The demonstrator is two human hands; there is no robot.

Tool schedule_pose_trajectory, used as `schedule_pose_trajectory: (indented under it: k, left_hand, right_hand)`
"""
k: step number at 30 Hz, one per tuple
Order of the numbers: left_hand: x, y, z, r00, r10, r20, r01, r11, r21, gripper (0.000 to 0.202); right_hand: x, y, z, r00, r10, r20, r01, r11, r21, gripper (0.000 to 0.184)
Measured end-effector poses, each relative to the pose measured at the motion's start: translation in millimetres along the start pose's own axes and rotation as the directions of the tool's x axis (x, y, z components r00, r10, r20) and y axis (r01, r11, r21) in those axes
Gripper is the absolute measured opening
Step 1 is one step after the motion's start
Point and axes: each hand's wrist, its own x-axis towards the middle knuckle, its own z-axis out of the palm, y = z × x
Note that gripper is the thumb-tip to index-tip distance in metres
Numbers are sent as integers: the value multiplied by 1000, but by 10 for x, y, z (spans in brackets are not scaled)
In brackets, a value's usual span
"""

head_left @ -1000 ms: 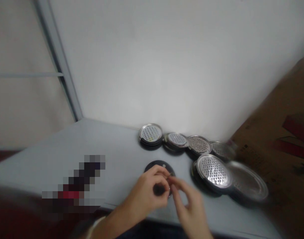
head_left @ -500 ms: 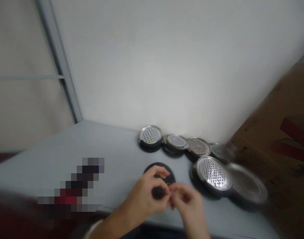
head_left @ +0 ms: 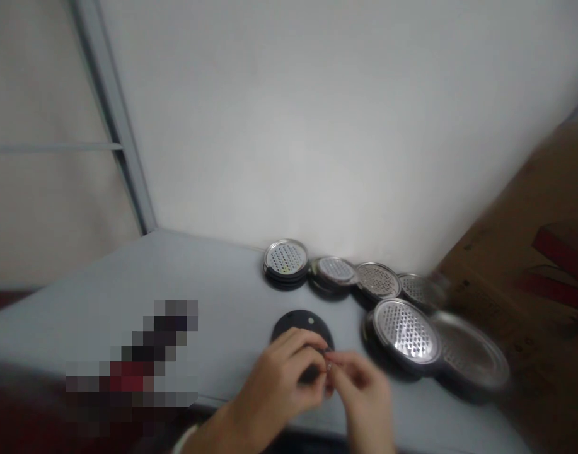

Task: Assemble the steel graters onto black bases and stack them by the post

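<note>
Left hand (head_left: 278,378) has slid down toward us, so more of the black round disc (head_left: 302,329) shows, including a pale dot near its top edge (a small hole or rivet, too blurry to say). We see the disc lying flat on the grey surface (head_left: 128,284), its lower edge under the left hand. Left fingers (head_left: 293,353) are curled tightly around a dark lump (head_left: 312,376), mostly hidden. Right hand (head_left: 362,394) is just beside it, with the fingers (head_left: 345,362) pressed together in a pinch at a small metal piece (head_left: 327,365), too small and blurred to name. Both hands touch or nearly touch there. To the right, we count six round perforated metal graters (head_left: 406,331) on dark bases, in a loose arc, some stacked. A cardboard box (head_left: 520,277) stands past them, and a pixelated object (head_left: 142,353) sits left of the hands.
</note>
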Motion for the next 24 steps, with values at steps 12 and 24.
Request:
schedule_pose_trajectory:
  k: [12, 24]
  left_hand:
    - [-116, -151, -13, 966, 10, 257, -88, 952, 294, 19]
    - [-60, -144, -56, 948, 193, 252, -280, 881, 382, 21]
  right_hand:
    - [-32, -12, -134, 971, -224, 88, 235, 963, -134, 41]
    - [28, 243, -288, 688, -562, 460, 726, 527, -441, 22]
